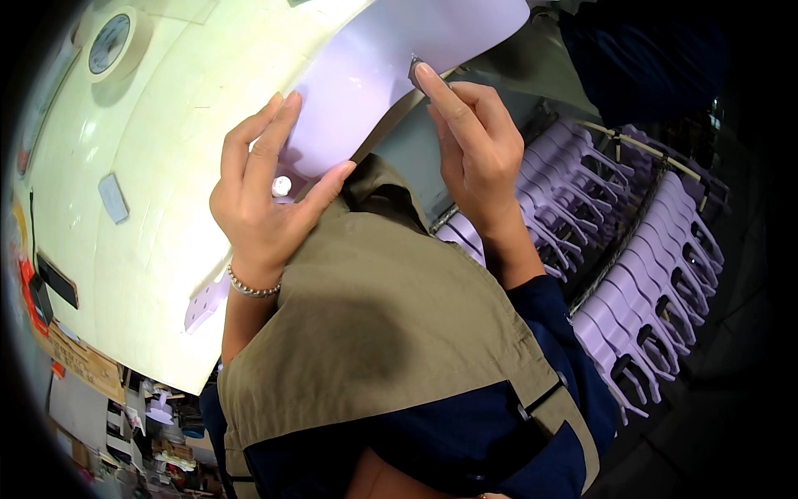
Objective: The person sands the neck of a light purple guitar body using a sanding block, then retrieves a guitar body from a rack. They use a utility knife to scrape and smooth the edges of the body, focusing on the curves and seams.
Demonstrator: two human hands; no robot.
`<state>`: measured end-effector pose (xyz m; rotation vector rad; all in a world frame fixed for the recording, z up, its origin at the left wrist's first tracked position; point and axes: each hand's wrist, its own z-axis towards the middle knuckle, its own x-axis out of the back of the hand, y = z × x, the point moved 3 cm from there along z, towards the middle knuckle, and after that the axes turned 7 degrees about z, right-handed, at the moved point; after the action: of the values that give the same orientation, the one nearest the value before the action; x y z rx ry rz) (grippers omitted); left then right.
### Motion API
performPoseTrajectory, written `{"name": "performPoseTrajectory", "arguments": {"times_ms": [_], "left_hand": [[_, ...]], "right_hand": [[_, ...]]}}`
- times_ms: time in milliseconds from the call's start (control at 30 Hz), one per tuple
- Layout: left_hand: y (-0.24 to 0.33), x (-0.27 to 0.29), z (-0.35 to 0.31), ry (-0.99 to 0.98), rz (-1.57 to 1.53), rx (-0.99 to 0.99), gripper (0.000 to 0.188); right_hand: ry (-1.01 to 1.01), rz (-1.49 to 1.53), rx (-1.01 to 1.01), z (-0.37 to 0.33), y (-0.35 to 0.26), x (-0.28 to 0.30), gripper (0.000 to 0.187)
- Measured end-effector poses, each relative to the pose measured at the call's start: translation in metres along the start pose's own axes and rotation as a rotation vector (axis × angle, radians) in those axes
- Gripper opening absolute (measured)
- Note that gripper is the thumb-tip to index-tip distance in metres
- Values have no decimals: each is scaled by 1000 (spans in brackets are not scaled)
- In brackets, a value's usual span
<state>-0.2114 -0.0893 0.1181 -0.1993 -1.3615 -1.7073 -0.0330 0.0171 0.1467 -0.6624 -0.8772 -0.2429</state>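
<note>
A smooth, curved lilac plastic panel (366, 75) lies across the edge of the pale worktop, its lower end close to my apron. My left hand (262, 179) grips that lower end, fingertips on the upper face and thumb along the near edge. Under the left palm shows a small white round piece (282, 185). Between thumb and fingers, my right hand (478, 137) pinches a small dark grey pad (416, 73) against the panel's right edge. The thumb of that hand is mostly hidden.
On the pale worktop (166, 150) are a tape roll (116, 46), a small grey block (114, 198), a phone (57, 280) and a lilac piece with holes (206, 306). Racked lilac parts (648, 274) stand at right. Dark blue cloth (644, 62) is at the upper right.
</note>
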Motion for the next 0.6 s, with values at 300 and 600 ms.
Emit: {"name": "performPoseTrajectory", "arguments": {"times_ms": [300,600], "left_hand": [[0,0,-1,-7,-2,10,69],[0,1,0,-30,10,47,69]], "right_hand": [[28,-184,107,-1,3,0,57],[-6,-217,92,4,-3,0,55]]}}
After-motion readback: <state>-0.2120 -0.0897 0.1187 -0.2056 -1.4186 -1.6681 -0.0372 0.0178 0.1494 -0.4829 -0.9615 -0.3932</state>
